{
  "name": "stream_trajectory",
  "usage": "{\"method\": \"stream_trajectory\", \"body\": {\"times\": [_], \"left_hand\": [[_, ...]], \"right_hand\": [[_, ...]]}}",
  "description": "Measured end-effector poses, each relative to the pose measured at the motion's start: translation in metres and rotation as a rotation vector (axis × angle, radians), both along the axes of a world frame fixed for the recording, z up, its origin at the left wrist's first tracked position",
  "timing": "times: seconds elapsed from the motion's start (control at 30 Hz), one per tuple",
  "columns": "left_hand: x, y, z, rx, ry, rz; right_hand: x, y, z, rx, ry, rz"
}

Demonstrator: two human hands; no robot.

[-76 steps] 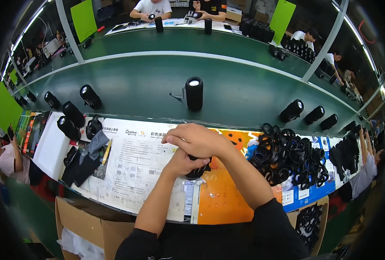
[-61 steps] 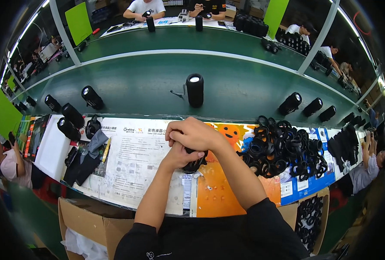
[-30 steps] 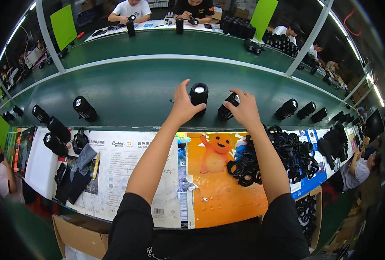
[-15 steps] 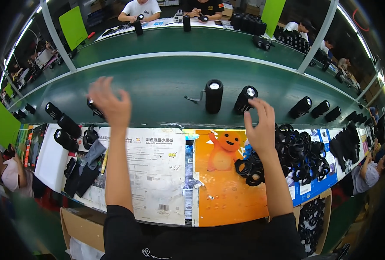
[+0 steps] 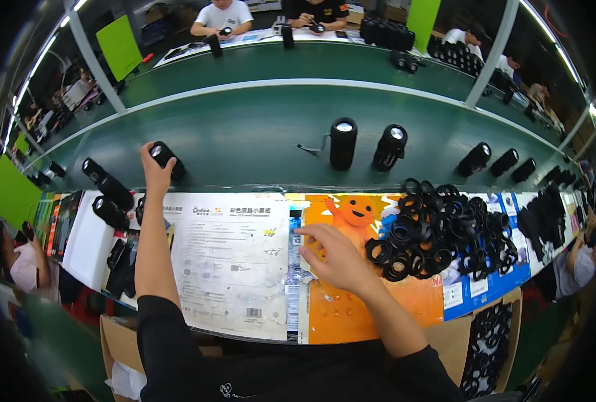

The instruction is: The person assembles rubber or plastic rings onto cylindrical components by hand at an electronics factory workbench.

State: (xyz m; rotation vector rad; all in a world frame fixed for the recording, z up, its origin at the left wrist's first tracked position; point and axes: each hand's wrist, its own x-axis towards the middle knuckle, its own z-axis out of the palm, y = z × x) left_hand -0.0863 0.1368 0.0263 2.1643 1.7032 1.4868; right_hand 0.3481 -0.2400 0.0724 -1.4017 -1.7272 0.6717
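My left hand (image 5: 154,175) reaches out to the green conveyor belt (image 5: 244,147), its thumb and fingers around the top of a black cylindrical speaker (image 5: 172,163) with a silver end. Over the orange printed sheet (image 5: 371,311), my right hand (image 5: 336,258) hovers with nothing in it, thumb and fingers apart. On the belt's middle stand a speaker with a strap (image 5: 343,147) and another speaker (image 5: 389,149). Beside the right hand lies a heap of black rings (image 5: 418,234).
More speakers (image 5: 475,159) stand along the belt to the right. At the left, other speakers (image 5: 110,213) lie by a white foam tray (image 5: 75,251). An open carton (image 5: 507,358) of black rings sits below the table. Across the belt, people work at a table.
My left hand has come down onto the speaker at the left and closed around it. My right hand has drawn back from beside the speaker on the belt to above the orange sheet.
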Motion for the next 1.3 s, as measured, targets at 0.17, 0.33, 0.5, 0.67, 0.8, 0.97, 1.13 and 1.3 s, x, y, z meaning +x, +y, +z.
{"method": "stream_trajectory", "body": {"times": [0.17, 0.33, 0.5, 0.67, 0.8, 0.97, 1.13, 1.3], "left_hand": [[0.046, -0.040, 0.023, -0.022, -0.015, -0.136], [0.168, -0.154, 0.049, -0.263, -0.424, -0.590], [0.247, -0.252, 0.046, -0.459, -0.710, -0.803], [0.258, -0.260, 0.034, -0.731, -1.052, -0.941], [0.257, -0.273, 0.018, -0.883, -1.344, -1.045], [0.269, -0.276, 0.007, -0.866, -1.436, -1.126], [0.270, -0.278, 0.007, -0.782, -1.435, -1.136], [0.265, -0.282, 0.014, -0.730, -1.426, -1.005]], "right_hand": [[0.000, -0.010, -0.004, -0.066, 0.148, 0.001], [-0.006, -0.003, -0.035, 0.054, -0.010, 0.028], [-0.015, 0.001, -0.052, -0.004, 0.527, -0.036], [0.006, -0.005, -0.058, -0.300, 1.103, 0.137], [0.016, -0.003, -0.045, -0.528, 1.322, 0.304], [0.011, -0.004, -0.051, -0.480, 1.078, 0.191], [-0.006, -0.007, -0.042, -0.339, 0.912, 0.085], [-0.011, -0.003, -0.043, -0.267, 0.813, 0.083]]}}
